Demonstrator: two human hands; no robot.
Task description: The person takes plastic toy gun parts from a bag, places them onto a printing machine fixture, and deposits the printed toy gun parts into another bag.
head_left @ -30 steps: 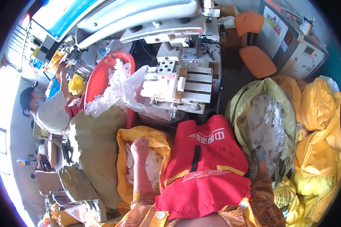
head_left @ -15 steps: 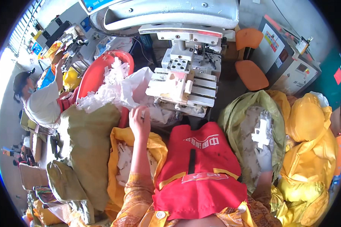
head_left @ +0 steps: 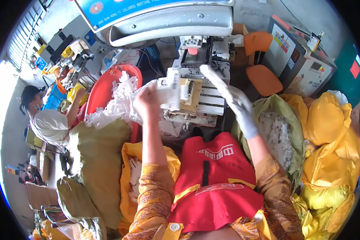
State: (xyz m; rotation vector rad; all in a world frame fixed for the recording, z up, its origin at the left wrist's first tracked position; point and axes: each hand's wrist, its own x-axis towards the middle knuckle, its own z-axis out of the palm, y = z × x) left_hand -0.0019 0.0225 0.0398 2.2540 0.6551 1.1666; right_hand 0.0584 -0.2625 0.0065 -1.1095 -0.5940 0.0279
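My left hand (head_left: pixel 147 103), bare, is closed at the left of the machine's work table. A motion-smeared white plastic piece (head_left: pixel 171 90) reaches from its fingers to beside the tan fixture block (head_left: pixel 191 95). My right hand (head_left: pixel 240 108), in a pale glove, is raised to the right of the fixture. From its fingers a long, narrow white plastic piece (head_left: pixel 213 78), seen nearly edge-on, points up and left; blur hides exactly where glove and piece meet. Above and behind the fixture hangs a small pink pad (head_left: pixel 193 51) under the pad printing machine's blue and grey head (head_left: pixel 170 30).
A red tub (head_left: pixel 135 72) heaped with white pieces stands left of the machine. Open sacks flank my lap: a yellow one (head_left: pixel 126 160) and an olive one (head_left: pixel 294 160), both with white pieces. Full yellow sacks (head_left: pixel 328 152) stand right, an orange chair (head_left: pixel 264 79) behind. Another person (head_left: pixel 50 124) works left.
My right hand has risen from the olive sack to the fixture with its piece. My left hand has moved up and holds a white piece. The machine's pad unit has drawn back from the fixture.
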